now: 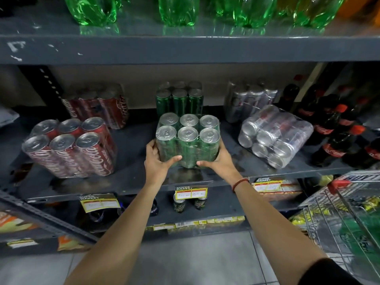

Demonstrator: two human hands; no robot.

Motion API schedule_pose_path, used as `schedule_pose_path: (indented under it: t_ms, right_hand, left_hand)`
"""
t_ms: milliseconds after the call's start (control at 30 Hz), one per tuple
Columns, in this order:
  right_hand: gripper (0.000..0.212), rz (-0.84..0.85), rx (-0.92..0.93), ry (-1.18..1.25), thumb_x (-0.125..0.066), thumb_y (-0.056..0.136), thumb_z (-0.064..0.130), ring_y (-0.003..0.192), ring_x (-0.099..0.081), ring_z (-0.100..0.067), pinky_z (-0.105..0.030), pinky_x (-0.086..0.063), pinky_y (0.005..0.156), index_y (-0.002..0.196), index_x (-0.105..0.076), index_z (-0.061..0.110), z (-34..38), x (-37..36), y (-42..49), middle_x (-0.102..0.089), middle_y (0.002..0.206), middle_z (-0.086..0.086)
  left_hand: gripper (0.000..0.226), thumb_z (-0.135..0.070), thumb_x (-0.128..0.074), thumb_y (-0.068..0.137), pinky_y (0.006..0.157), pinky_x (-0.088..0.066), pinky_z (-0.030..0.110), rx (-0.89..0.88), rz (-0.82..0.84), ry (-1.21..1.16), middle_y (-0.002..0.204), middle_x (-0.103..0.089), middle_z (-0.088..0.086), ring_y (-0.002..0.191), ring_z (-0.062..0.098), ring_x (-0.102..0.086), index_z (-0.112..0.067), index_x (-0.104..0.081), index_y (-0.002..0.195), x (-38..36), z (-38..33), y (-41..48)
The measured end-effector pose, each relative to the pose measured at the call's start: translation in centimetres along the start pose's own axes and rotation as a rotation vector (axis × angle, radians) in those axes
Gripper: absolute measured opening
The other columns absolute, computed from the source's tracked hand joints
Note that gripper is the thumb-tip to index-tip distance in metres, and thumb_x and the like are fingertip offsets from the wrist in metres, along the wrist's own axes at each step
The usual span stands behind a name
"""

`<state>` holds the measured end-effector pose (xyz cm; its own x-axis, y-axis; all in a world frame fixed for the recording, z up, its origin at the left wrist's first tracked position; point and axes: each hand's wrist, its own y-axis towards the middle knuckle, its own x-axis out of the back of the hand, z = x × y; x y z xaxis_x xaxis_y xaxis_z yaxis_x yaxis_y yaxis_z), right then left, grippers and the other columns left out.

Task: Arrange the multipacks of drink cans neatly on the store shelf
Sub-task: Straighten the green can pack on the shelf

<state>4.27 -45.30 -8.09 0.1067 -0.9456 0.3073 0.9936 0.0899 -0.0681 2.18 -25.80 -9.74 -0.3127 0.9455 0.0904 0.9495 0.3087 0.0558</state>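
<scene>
A shrink-wrapped pack of green cans (188,138) stands upright at the middle of the grey shelf (131,173), near its front edge. My left hand (159,159) grips its lower left side and my right hand (218,160) grips its lower right side. Behind it stands a second green pack (179,98). A red pack (70,147) stands at the left with another red pack (98,105) behind. To the right a silver pack (273,134) lies tipped on its side, and a further silver pack (248,99) stands behind it.
Dark cola bottles (337,128) with red caps fill the shelf's right end. Green bottles (178,11) stand on the shelf above. Price tags (191,191) hang from the shelf's front edge. A wire shopping cart (347,212) stands at the lower right, over a tiled floor.
</scene>
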Motion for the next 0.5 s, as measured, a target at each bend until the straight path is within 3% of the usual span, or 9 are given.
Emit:
schedule_pose_path:
  t_ms: [67, 133, 233, 300, 400, 500]
  right_hand:
    - [0.112, 0.018, -0.017, 0.111, -0.090, 0.060, 0.020, 0.131, -0.047, -0.014, -0.038, -0.038, 0.112, 0.149, -0.022, 0.019, 0.5, 0.4, 0.1, -0.049, 0.144, -0.002]
    - [0.112, -0.004, -0.035, 0.277, -0.085, 0.060, 0.045, 0.136, -0.040, -0.014, -0.040, -0.033, 0.115, 0.150, -0.022, 0.021, 1.5, 0.8, 0.2, -0.041, 0.150, -0.002]
    - [0.110, -0.103, -0.049, 0.509, -0.063, 0.058, 0.080, 0.140, -0.034, -0.014, -0.044, -0.025, 0.118, 0.147, -0.030, 0.026, 3.8, 1.3, 1.3, -0.036, 0.154, 0.002]
    - [0.101, -0.144, -0.046, 0.510, -0.056, 0.064, 0.077, 0.140, -0.034, -0.015, -0.044, -0.024, 0.118, 0.147, -0.032, 0.024, 5.6, 1.7, 2.5, -0.035, 0.154, 0.001]
    - [0.088, -0.060, -0.035, 0.361, -0.051, 0.073, 0.071, 0.136, -0.040, -0.017, -0.042, -0.027, 0.117, 0.144, -0.038, 0.019, 7.5, 2.2, 3.9, -0.043, 0.149, -0.003]
    - [0.063, 0.029, -0.009, 0.174, -0.045, 0.092, 0.056, 0.134, -0.040, -0.016, -0.035, -0.027, 0.112, 0.139, -0.046, 0.014, 7.3, 2.8, 4.1, -0.048, 0.145, -0.005]
  left_hand:
    - [0.087, -0.017, -0.086, 0.061, 0.106, -0.044, 0.040, -0.005, -0.004, 0.021, 0.124, -0.057, -0.003, 0.120, 0.013, -0.055, -0.017, -0.036, 0.132, 0.0, 0.1, -0.1]
    - [0.084, -0.022, -0.085, 0.063, 0.104, -0.044, 0.035, -0.005, -0.045, 0.034, 0.127, -0.055, -0.004, 0.121, 0.013, -0.053, -0.017, -0.038, 0.133, -0.2, 0.0, -0.9]
    - [0.072, -0.023, -0.074, 0.078, 0.097, -0.040, 0.024, 0.079, -0.302, 0.001, 0.140, -0.044, 0.008, 0.126, 0.021, -0.048, -0.010, -0.036, 0.138, -2.4, -0.9, -4.3]
    - [0.062, -0.022, -0.063, 0.087, 0.097, -0.037, 0.021, 0.112, -0.360, -0.046, 0.142, -0.037, 0.013, 0.128, 0.025, -0.045, -0.007, -0.033, 0.140, -5.3, -1.6, -7.2]
    - [0.064, -0.030, -0.052, 0.093, 0.116, -0.024, 0.035, 0.147, -0.229, -0.109, 0.154, -0.025, 0.007, 0.142, 0.021, -0.028, -0.014, -0.022, 0.147, -8.9, -2.8, -9.5]
    - [0.069, -0.045, -0.040, 0.095, 0.121, -0.008, 0.040, 0.194, -0.095, -0.103, 0.162, -0.003, -0.001, 0.148, 0.015, -0.005, -0.024, -0.004, 0.150, -10.4, -4.7, -9.2]
